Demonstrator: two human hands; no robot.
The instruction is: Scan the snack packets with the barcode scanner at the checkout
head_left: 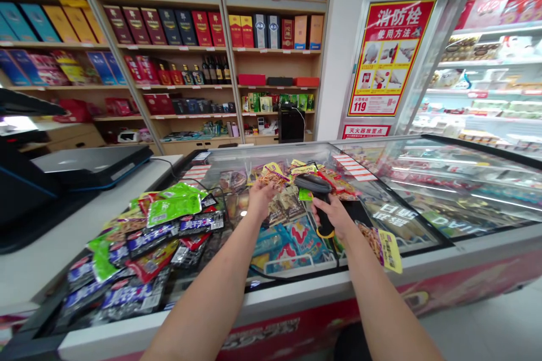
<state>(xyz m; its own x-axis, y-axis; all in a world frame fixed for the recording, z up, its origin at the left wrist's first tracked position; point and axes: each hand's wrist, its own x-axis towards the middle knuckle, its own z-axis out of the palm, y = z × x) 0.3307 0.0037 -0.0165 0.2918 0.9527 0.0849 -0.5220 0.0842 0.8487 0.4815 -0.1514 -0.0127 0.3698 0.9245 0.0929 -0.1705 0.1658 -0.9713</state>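
Steadily, a scanner (317, 194) is wrapped tightly in the right hand (332, 217). The left hand (260, 198) is held open, just beside a snack packet (273, 176) on the freezer (423, 252).

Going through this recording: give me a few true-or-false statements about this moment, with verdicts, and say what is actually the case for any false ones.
1. The right hand holds a black handheld barcode scanner. True.
2. The left hand grips the scanner too. False: it is apart from the scanner, next to yellow-labelled snack packets.
3. Snack packets lie heaped on a glass-topped freezer. True.
4. The wooden shelves behind hold only bottles. False: they hold mostly boxed goods, with some bottles.
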